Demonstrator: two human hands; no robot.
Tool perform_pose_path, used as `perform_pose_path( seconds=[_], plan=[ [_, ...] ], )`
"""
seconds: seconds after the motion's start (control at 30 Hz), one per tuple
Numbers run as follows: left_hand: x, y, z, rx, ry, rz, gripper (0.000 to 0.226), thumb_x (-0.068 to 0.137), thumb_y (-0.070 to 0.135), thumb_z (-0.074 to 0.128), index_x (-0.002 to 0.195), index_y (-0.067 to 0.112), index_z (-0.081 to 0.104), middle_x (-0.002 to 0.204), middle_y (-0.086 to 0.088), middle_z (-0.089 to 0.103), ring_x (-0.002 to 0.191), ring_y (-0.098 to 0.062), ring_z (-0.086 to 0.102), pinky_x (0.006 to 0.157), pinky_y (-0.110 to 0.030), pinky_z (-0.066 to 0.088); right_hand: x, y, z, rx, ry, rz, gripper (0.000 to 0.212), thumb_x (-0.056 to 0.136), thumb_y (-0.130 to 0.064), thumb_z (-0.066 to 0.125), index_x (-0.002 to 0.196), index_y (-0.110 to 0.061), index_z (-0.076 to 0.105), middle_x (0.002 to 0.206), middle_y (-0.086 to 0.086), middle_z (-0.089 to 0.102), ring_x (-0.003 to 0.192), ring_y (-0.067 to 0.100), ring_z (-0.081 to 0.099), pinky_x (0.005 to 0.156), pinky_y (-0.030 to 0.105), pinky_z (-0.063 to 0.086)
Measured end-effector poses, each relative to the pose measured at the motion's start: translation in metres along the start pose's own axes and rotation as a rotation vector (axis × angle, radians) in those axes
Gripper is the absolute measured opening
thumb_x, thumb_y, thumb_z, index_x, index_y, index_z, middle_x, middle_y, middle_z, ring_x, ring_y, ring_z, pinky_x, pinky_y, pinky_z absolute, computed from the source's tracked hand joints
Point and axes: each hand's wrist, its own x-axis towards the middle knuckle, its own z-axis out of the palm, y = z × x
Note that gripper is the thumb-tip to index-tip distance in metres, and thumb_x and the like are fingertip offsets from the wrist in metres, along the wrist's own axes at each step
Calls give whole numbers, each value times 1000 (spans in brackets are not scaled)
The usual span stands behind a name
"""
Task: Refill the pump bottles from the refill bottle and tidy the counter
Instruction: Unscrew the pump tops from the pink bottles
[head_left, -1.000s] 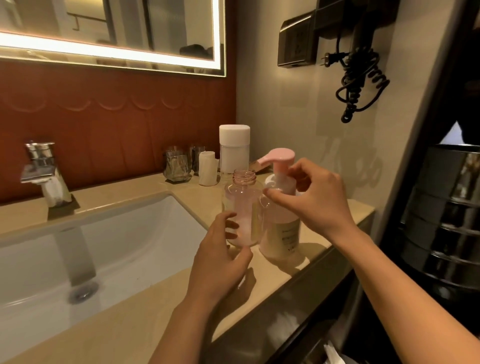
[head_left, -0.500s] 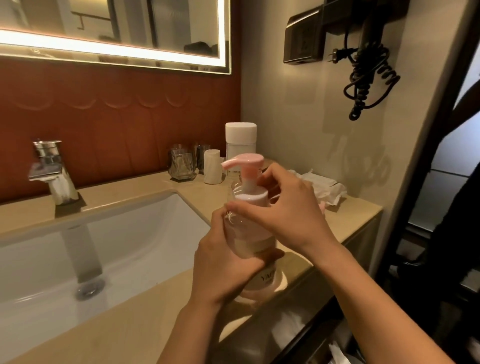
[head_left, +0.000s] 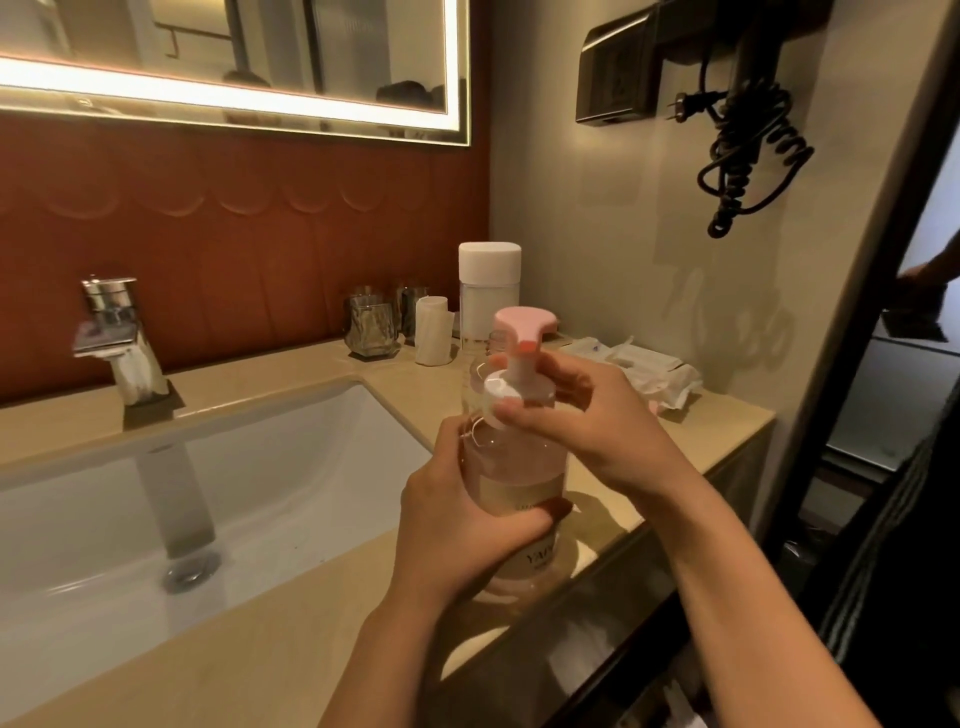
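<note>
Nearest: beige stone-look surface (head_left: 249, 654), glossy dark front edge below at rt. Over its front strip, betw. sink and rt edge: pump bottle (head_left: 519, 467), upright, clear w/ pinkish liquid and cream label. Base at or just above surface, can't tell if touching. Left hand (head_left: 462, 525) wrapped round lower body, thumb across label. Right hand (head_left: 587, 431) in from the rt, fingers and thumb curled round white collar (head_left: 496, 395) at neck, under pink pump head (head_left: 524, 325), nozzle toward camera.

Left of hands: white sink (head_left: 260, 467) sunk in surface, round metal drain (head_left: 189, 571) at btm. Behind sink, on back ledge: chrome faucet (head_left: 122, 353), spout over basin.

Back rt corner of surface: glass tumblers (head_left: 371, 330), short white roll-shaped item (head_left: 431, 332) just beside them, tall bottle w/ white cap (head_left: 488, 291) by the wall. Small open-neck bottle (head_left: 493, 343) partly hidden behind pump head. Rt of that, near side wall: crumpled white packets (head_left: 654, 371), pink bit underneath.

Room: red-brown panelled back wall (head_left: 234, 234) w/ scalloped relief, mirror (head_left: 260, 47) w/ lit rim above. Pale side wall at rt w/ dark box (head_left: 618, 78) and hair dryer, black coiled cord (head_left: 748, 150) hanging, plug loose. Dark door frame (head_left: 852, 312) at far rt; beyond it blurred, can't make out.
</note>
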Motion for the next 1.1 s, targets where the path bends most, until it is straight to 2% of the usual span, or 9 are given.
perform_pose_path(
  seconds=[0.13, 0.23, 0.4, 0.5, 0.57, 0.7, 0.83, 1.0, 1.1],
  plan=[
    [0, -1, 1, -26, -26, -26, 67, 49, 45, 86, 99, 46, 41, 86, 37, 59, 84, 15, 57, 64, -4, 45, 1, 0, 16, -242, 193, -14, 69, 52, -66, 67, 110, -38, 41, 113, -16, 49, 100, 2, 47, 75, 14, 40],
    [-1, 0, 1, -26, -20, -21, 65, 48, 46, 81, 98, 46, 40, 87, 46, 53, 84, 18, 55, 63, -2, 43, 3, 2, 20, -293, 295, -66, 65, 55, -57, 78, 104, -34, 40, 98, -19, 49, 92, -1, 49, 69, 9, 41],
    [0, 2, 1, -22, -3, -2, 72, 44, 63, 72, 106, 51, 37, 94, 34, 55, 93, 14, 54, 70, -5, 46, 0, 10, 3, 0, 142, -64, 63, 60, -35, 83, 111, -40, 46, 99, -28, 54, 90, -22, 51, 70, 3, 44],
    [-1, 2, 1, -25, 2, 5, 71, 45, 65, 69, 107, 50, 38, 97, 40, 54, 92, 13, 55, 71, -6, 47, 0, 13, -1, 97, 30, -41, 68, 63, -37, 79, 124, -34, 49, 114, -18, 61, 104, -8, 56, 83, 16, 49],
    [0, 2, 1, -28, 4, 0, 71, 45, 63, 71, 106, 51, 38, 96, 40, 55, 91, 14, 55, 71, -6, 46, 0, 10, 5, 48, 41, -51, 74, 63, -45, 76, 130, -31, 46, 121, -16, 57, 107, -2, 55, 83, 16, 49],
    [1, 2, 2, -67, -14, -31, 72, 43, 60, 74, 106, 49, 39, 93, 38, 58, 91, 15, 56, 70, -6, 46, 2, 3, 18, -93, 228, -27, 79, 51, -60, 74, 116, -41, 33, 114, -17, 49, 107, 5, 50, 86, 22, 46],
    [-1, 3, 1, -68, -16, -20, 71, 41, 61, 68, 104, 51, 38, 91, 35, 56, 90, 16, 55, 70, -4, 45, 4, 5, 18, -113, 303, -55, 73, 56, -46, 84, 111, -38, 35, 99, -22, 49, 97, 4, 52, 78, 19, 47],
    [0, 1, 1, -30, -14, -5, 73, 43, 66, 67, 108, 53, 36, 98, 34, 53, 94, 17, 53, 71, -3, 44, 3, 6, 6, 41, 191, -42, 75, 48, -47, 77, 114, -36, 44, 104, -22, 55, 92, -7, 56, 67, 7, 47],
    [0, 0, 2, -21, -14, -8, 78, 44, 68, 66, 113, 49, 35, 102, 32, 53, 95, 11, 55, 73, -5, 46, 3, 9, 0, 126, 63, -17, 63, 56, -42, 75, 112, -36, 47, 111, -16, 59, 102, 1, 57, 76, 13, 49]
  ],
)
